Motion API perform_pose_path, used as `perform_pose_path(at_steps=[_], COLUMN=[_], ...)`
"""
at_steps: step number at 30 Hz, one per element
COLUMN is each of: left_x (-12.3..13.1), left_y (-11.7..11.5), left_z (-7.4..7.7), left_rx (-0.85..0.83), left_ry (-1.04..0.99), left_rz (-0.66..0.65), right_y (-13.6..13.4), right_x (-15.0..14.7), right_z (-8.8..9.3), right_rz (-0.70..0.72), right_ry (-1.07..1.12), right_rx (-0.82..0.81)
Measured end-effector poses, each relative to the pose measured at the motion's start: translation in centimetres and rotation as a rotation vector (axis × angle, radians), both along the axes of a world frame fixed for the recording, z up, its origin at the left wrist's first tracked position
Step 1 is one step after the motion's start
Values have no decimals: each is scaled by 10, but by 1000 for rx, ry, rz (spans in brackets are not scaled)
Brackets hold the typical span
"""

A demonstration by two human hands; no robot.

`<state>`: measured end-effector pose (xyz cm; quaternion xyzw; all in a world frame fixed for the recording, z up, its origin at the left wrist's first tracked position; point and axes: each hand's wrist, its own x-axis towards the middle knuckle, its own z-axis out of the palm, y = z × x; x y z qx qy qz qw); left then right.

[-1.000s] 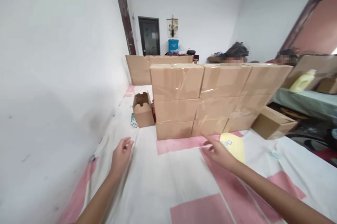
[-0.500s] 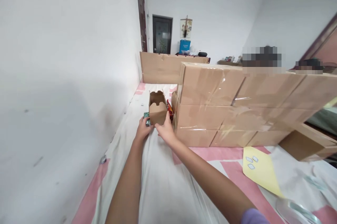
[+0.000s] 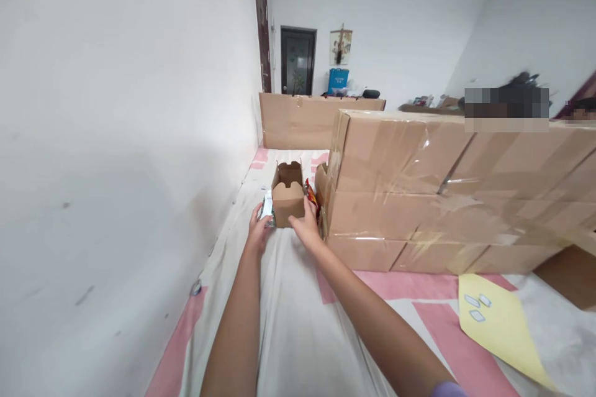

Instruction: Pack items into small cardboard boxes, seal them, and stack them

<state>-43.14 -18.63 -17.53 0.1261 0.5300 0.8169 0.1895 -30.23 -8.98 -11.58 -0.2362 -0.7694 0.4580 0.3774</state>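
A small open cardboard box point(image 3: 287, 195) stands on the white and pink floor cloth point(image 3: 288, 297), beside a stack of taped cartons. My left hand point(image 3: 259, 232) is at the box's left side, its fingers closed on a small white and green packet point(image 3: 267, 206). My right hand point(image 3: 306, 226) rests against the box's front right corner, fingers curled onto it. A red packet point(image 3: 311, 193) pokes out between the small box and the stack.
Taped cardboard cartons point(image 3: 447, 186) form a three-high wall on the right, with other people partly visible behind it. The white wall point(image 3: 116, 136) runs close on the left. A yellow sheet point(image 3: 498, 325) lies on the cloth at right. A long carton point(image 3: 307, 120) stands far back.
Both hands have reached forward from the open cloth to the small box. The left hand now holds a packet; the view has moved closer to the box.
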Motion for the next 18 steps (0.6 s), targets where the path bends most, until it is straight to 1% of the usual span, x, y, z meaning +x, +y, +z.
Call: perform_pose_path(at_steps=[2,3,6,8,10,12,13,14,15,16,17,18], left_x=[9,13,24,33,45,63,74,87,103,119,138,156], left_y=[0,-1,-13,-28,-51,-77,-92,-105,-119,-131,-142,-151], left_z=[9,14,38,57,73,84,87,88,88,86,83,79], left_rx=[70,102,183,225,254,262,255,244,230,212,192,168], left_ry=[-13,-16,-17,-14,-11,-18,-24,-30,-32,-33,-30,-25], left_rz=[4,7,21,28,35,50,55,64,65,69,79,82], right_y=[-1,-2,-14,-28,-45,-64,-74,-83,-91,-98,-103,-107], right_x=[1,3,14,28,49,80,100,123,147,172,196,218], right_z=[9,15,42,64,85,102,108,111,110,106,98,87], right_rz=[-18,-8,76,143,232,386,463,522,548,535,513,500], right_ry=[3,20,98,140,161,160,152,140,126,108,88,70], right_rx=[-82,-97,-63,3,51,89,123,173,232,295,332,321])
